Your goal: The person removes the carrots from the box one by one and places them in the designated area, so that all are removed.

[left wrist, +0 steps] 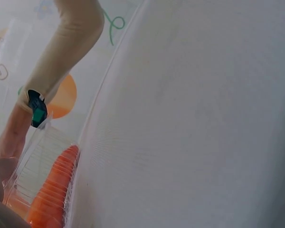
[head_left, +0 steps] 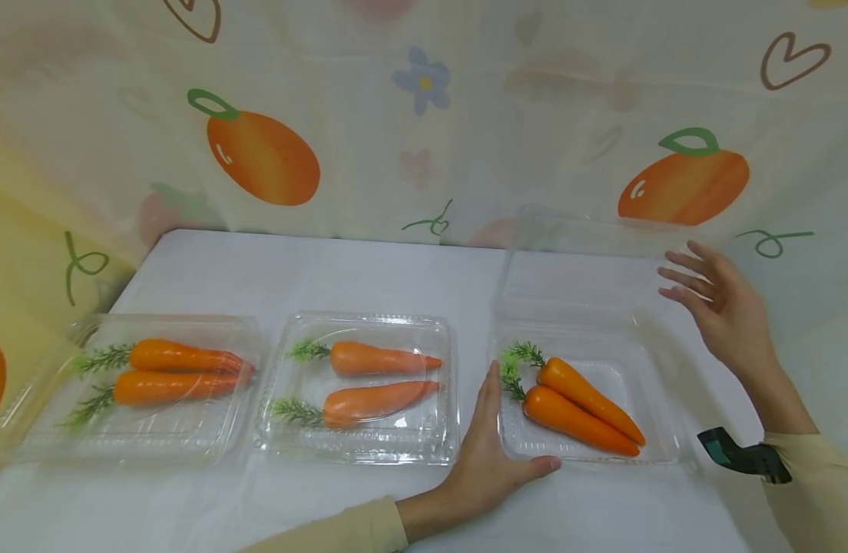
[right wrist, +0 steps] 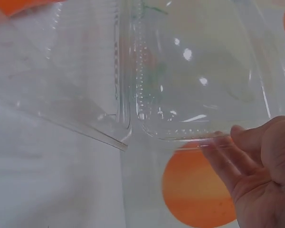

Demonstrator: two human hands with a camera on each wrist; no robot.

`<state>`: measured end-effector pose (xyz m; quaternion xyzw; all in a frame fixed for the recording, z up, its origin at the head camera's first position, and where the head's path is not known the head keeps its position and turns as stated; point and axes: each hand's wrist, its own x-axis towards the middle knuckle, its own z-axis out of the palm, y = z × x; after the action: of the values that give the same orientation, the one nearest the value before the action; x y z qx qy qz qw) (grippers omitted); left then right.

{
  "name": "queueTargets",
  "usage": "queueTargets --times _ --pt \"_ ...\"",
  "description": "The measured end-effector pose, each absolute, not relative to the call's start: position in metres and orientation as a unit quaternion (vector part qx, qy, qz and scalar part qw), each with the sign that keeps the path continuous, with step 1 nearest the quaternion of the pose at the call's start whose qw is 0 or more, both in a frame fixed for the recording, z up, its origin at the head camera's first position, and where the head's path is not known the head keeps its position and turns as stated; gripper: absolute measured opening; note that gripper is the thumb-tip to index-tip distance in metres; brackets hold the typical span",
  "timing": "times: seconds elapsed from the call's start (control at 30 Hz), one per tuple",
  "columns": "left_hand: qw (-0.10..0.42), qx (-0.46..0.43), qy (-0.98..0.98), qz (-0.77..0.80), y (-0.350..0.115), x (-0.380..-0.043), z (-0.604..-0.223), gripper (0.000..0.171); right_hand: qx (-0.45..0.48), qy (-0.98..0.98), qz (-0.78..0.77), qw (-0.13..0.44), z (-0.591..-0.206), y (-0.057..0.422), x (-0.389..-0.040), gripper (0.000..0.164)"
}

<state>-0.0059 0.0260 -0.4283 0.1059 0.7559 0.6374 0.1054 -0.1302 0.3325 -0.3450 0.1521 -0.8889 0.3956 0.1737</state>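
"Your grip?"

"Your right hand (head_left: 724,307) pinches the raised lid (head_left: 576,280); your left hand (head_left: 475,465) holds nothing, fingers straight beside the tray (head_left: 627,376)."

"The carrots (head_left: 583,421)?"

"Inside, long axes slanting, tips near-right; your left hand parts them from the middle box (head_left: 358,449)."

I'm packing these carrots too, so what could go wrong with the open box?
The clear lid might slip or flex, as the right grip holds just its edge. If it closes, the green tops, close to the left wall of the box, could snag. The left grip, at the near left corner, might obstruct it.
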Motion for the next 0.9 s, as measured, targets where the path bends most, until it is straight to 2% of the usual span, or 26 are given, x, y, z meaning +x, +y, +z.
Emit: queueTargets --times 0.37,0.9 --pt "0.105 0.107 0.756 0.637 0.026 -0.005 -0.428 0.124 0.146 -0.875 0.441 0.136 -0.352 0.340 -0.140 0.067" --pt "0.104 0.107 0.759 0.634 0.026 -0.006 -0.429 0.124 0.111 -0.897 0.420 0.085 -0.354 0.339 -0.152 0.070"
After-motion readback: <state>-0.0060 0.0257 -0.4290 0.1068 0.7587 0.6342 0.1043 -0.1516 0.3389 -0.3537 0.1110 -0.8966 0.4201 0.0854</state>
